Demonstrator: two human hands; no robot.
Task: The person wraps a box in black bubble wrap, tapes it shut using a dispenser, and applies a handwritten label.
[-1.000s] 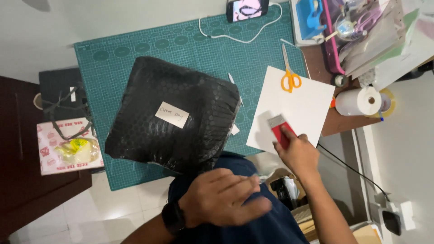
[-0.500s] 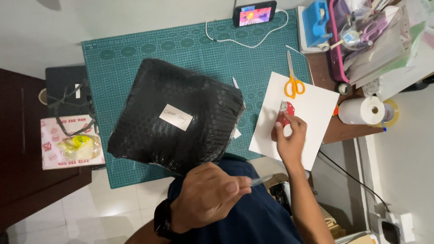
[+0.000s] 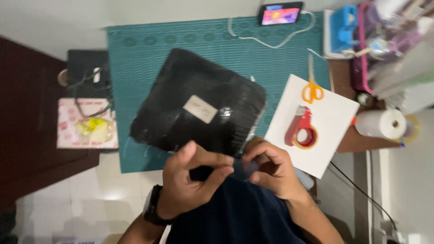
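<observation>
**Two hands pinched together at the near edge of a black padded parcel**

Seen from above: left hand (image 3: 192, 183) with thumb and forefinger closed in a pinch, fingertips meeting those of the right hand (image 3: 271, 169) just below the near edge of the parcel. Right hand curled the same way, thumb and fingers pressed together. Something small and thin apparently held between the two pinches, too blurred and dark to make out against the dark blue shirt (image 3: 239, 212) beneath. Black wristwatch (image 3: 151, 208) on the left wrist.

Directly beyond the fingertips: black bubble-wrap parcel (image 3: 199, 104), roughly square, lying tilted on a green cutting mat (image 3: 149, 54), its near edge just at the hands, whether touching them not clear. Small pale label (image 3: 200, 109) stuck near the parcel's middle.

To the right of the parcel: white sheet (image 3: 332, 122), partly over the mat's right edge. On the sheet, a red tape dispenser (image 3: 300, 129) with a yellowish roll, near the right hand but apart from it; beyond it, orange-handled scissors (image 3: 312, 86), blades pointing away.

Further right: white paper roll (image 3: 379, 123) on a brown surface, and a blurred cluster of blue and purple containers (image 3: 361, 31) at the top corner. At the mat's far edge, a lit phone (image 3: 281, 12) with a white cable (image 3: 266, 38) trailing from it.

To the left, off the mat: a black bag (image 3: 86, 72) and a pink-and-white packet (image 3: 86, 129) on a dark surface.
</observation>
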